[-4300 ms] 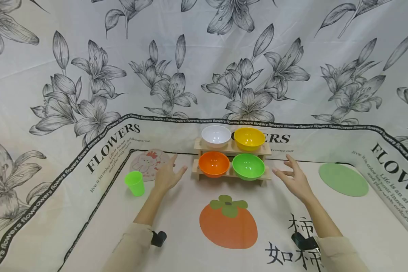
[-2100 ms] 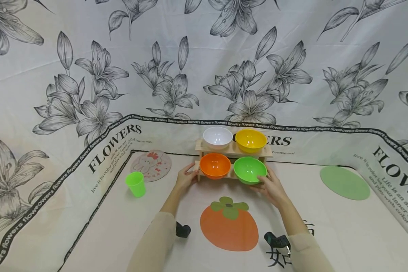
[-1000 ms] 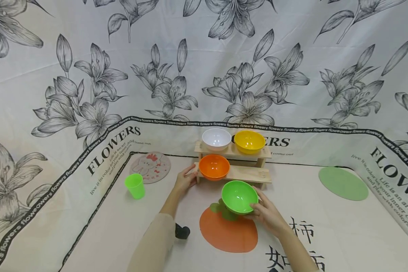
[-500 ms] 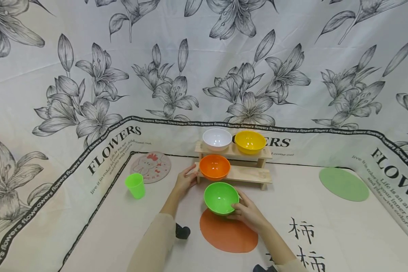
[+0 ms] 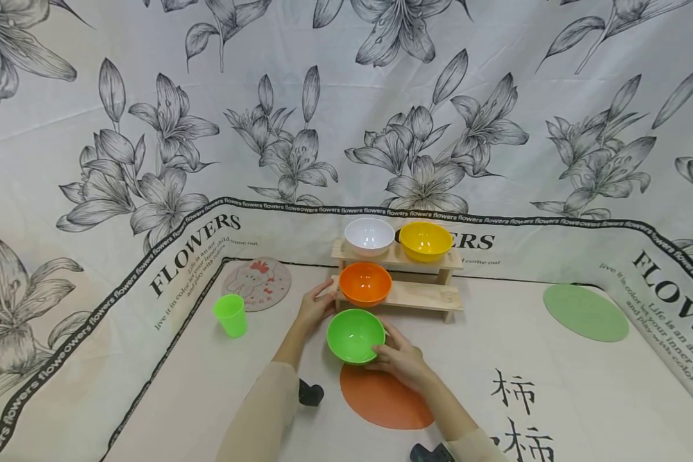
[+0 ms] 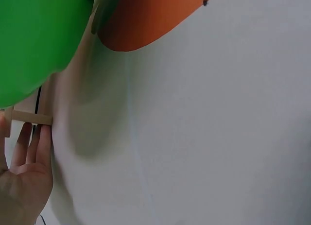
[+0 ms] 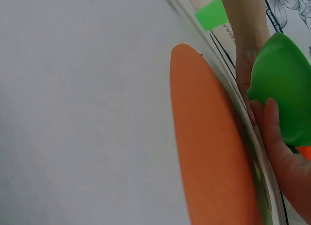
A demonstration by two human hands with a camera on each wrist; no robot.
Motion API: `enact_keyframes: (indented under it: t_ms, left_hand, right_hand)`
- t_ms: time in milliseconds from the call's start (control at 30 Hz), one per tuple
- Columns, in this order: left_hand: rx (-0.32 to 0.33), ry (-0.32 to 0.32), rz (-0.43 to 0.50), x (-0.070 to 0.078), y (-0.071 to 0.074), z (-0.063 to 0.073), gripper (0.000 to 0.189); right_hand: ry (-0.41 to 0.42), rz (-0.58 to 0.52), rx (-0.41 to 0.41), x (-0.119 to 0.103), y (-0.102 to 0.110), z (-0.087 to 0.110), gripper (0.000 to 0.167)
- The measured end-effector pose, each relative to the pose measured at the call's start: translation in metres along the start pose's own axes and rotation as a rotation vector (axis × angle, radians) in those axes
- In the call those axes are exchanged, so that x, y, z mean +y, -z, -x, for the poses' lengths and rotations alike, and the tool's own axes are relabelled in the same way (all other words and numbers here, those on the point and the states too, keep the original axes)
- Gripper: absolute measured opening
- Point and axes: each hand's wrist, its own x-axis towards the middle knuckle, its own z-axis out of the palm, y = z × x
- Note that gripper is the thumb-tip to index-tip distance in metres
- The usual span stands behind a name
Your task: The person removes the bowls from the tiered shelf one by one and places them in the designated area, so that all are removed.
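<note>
Right hand [image 5: 403, 363] holding one green bowl [image 5: 355, 337] in front of a wooden rack [image 5: 421, 295].
Head: three more bowls [image 5: 365, 284] on the rack; one cup [image 5: 230, 316], two mats [image 5: 586, 313] around. Left wrist: left hand [image 6: 30, 181] gripping the rack's end. Right wrist: the green bowl partly blocks sight of the left hand.

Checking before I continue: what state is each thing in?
Green bowl: empty, upright, held in the right hand
Orange bowl: empty, upright on the lower shelf
White bowl: empty, upright on the upper shelf
Yellow bowl: empty, upright on the upper shelf
Wooden stand: upright, gripped by the left hand
Green cup: upright on the table
</note>
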Motion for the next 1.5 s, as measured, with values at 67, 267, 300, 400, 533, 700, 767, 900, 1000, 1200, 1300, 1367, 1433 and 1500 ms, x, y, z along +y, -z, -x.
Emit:
enact_keyframes:
  t_ms: [67,267,300,400,533,700,767,900,1000,1200,1300,1367,1433,1500]
  left_hand:
    - [0.003,0.002,-0.009,0.000,0.000,0.000,0.047]
    - [0.004,-0.011,-0.018,-0.002,0.001,-0.001,0.047]
    - [0.002,-0.016,-0.021,-0.003,0.001,-0.001,0.046]
    - [0.001,-0.015,-0.015,-0.003,0.001,-0.002,0.047]
    - [-0.002,-0.009,-0.010,-0.002,0.002,-0.003,0.047]
    - [-0.003,-0.017,-0.005,-0.001,0.002,-0.002,0.047]
    - [-0.001,-0.014,0.002,-0.001,0.001,-0.002,0.047]
    - [0.003,-0.009,0.004,-0.002,0.001,-0.002,0.047]
    - [0.004,-0.011,-0.007,-0.002,0.001,-0.003,0.047]
    - [0.005,-0.012,-0.016,-0.002,0.001,-0.002,0.047]
    - [0.005,-0.015,-0.025,-0.001,0.001,-0.001,0.047]
    - [0.004,-0.016,-0.029,-0.002,0.002,-0.001,0.047]
    - [0.002,-0.012,-0.022,-0.002,0.002,-0.002,0.047]
    - [0.001,-0.013,-0.020,-0.003,0.002,-0.002,0.047]
  right_hand:
    - [-0.006,-0.008,-0.002,0.001,-0.001,-0.001,0.078]
    - [-0.033,0.001,0.003,0.004,-0.003,-0.004,0.080]
    - [-0.037,0.002,0.003,0.004,-0.003,-0.004,0.080]
    - [-0.046,0.002,-0.007,0.006,-0.003,-0.004,0.080]
    - [-0.047,0.002,-0.028,0.008,-0.002,-0.004,0.080]
    - [-0.040,0.004,-0.050,0.010,-0.001,-0.004,0.079]
    - [-0.037,0.011,-0.053,0.010,0.000,-0.004,0.080]
    - [-0.038,0.039,-0.046,0.012,0.002,-0.004,0.084]
    - [-0.038,0.070,-0.030,0.014,0.002,-0.005,0.087]
    - [-0.030,0.089,-0.018,0.013,0.002,-0.005,0.093]
    - [-0.028,0.075,-0.031,0.013,0.001,-0.005,0.095]
    - [-0.027,0.072,-0.040,0.012,0.001,-0.005,0.096]
    - [-0.027,0.071,-0.045,0.011,0.001,-0.004,0.096]
    - [-0.032,0.073,-0.047,0.011,0.000,-0.004,0.096]
